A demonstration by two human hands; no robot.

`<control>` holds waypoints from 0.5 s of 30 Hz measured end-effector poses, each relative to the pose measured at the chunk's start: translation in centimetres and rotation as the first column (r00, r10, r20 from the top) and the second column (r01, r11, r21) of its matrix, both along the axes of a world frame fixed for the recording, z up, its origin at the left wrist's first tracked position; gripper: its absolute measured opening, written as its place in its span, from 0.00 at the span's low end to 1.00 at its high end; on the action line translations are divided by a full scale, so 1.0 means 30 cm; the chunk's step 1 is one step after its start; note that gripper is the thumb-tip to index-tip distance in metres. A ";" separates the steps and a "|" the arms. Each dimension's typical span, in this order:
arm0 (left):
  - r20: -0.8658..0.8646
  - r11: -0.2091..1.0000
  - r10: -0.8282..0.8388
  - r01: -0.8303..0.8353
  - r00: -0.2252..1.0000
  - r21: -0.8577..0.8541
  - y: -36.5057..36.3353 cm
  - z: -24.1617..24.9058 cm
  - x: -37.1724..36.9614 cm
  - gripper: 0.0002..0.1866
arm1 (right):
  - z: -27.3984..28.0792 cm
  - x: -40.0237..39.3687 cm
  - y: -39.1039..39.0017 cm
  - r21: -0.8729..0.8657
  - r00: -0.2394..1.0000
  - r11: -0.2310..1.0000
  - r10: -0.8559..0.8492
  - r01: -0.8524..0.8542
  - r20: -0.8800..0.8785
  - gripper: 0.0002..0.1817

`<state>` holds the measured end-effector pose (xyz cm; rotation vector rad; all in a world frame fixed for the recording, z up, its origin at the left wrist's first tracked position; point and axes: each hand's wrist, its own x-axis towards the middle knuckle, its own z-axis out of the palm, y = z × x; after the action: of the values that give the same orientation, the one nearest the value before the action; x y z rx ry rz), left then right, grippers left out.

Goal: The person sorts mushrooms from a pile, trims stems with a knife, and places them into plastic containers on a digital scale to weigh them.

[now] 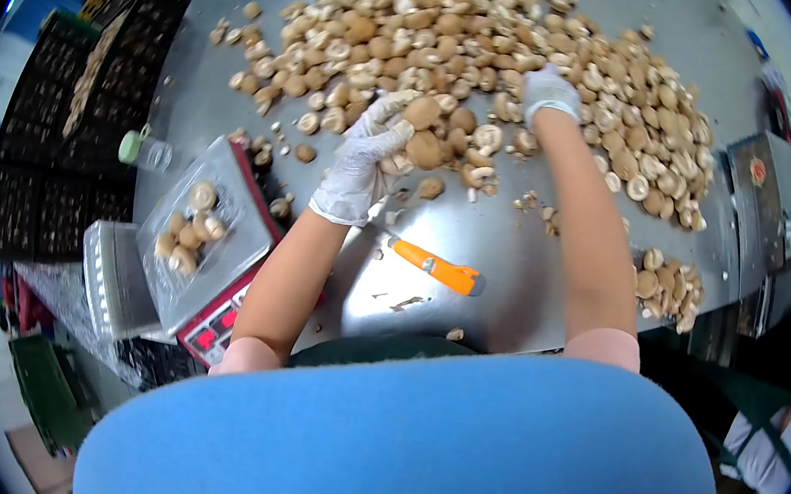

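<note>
Location: A pile of mushrooms [420,30] spreads over the far and right parts of the metal surface [534,273]. A smaller heap [670,288] lies at the near right edge, and a few mushrooms [187,235] rest on the plastic-covered scale [224,310] at left.

Hand state: The gloved left hand [363,160] grasps at least one brown-capped mushroom [422,113] at the near edge of the pile; whether the cap just beside it is also held cannot be told. The gloved right hand [550,94] reaches into the pile farther off and to the right. Its fingertips are hidden among the caps, so whether it grips anything cannot be told.

Handling: Each mushroom should be light, soft and slightly springy. The cap is likely to bruise and its rim to chip under a hard pinch; the pale stem is probably firmer. The rounded cap may roll or slip against a smooth glove.

Grip: Take hold across the cap at its widest part, or at the stem close under the cap, with light, even pressure. In the pile, lift a top piece first, since neighbouring caps press together and could tumble.

Caution: An orange-handled knife [434,266] lies near the left wrist, its far end pointing toward that wrist; keep soft caps away from it.
</note>
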<state>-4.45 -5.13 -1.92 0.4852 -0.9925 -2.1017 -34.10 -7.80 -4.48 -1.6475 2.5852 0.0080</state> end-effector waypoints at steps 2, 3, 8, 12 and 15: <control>-0.037 1.000 -0.001 0.001 0.999 -0.008 0.025 0.000 0.060 0.29 | 0.035 0.000 0.024 -0.012 1.000 1.000 -0.004 0.004 0.014 0.19; -0.069 1.000 0.017 -0.017 0.997 -0.004 0.052 0.014 0.083 0.30 | 0.061 0.000 0.058 0.011 0.996 0.997 0.077 -0.076 -0.044 0.19; 0.056 0.997 0.040 -0.043 0.998 0.067 0.221 0.062 0.333 0.28 | 0.049 0.036 0.148 -0.376 0.938 0.892 0.319 -0.250 0.134 0.27; 0.325 0.952 0.278 -0.215 0.904 -0.216 0.362 0.250 0.579 0.27 | 0.197 0.394 0.219 -0.611 0.558 0.637 0.751 -0.470 0.353 0.28; 0.320 0.708 0.658 -0.416 0.681 -0.571 0.410 0.353 0.775 0.25 | 0.335 0.691 0.212 -0.629 0.327 0.521 0.853 -0.577 0.407 0.29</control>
<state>18.79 7.16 8.68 0.9850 -1.3769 -1.1361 -13.38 -1.44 5.58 -2.2342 1.1301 -0.9221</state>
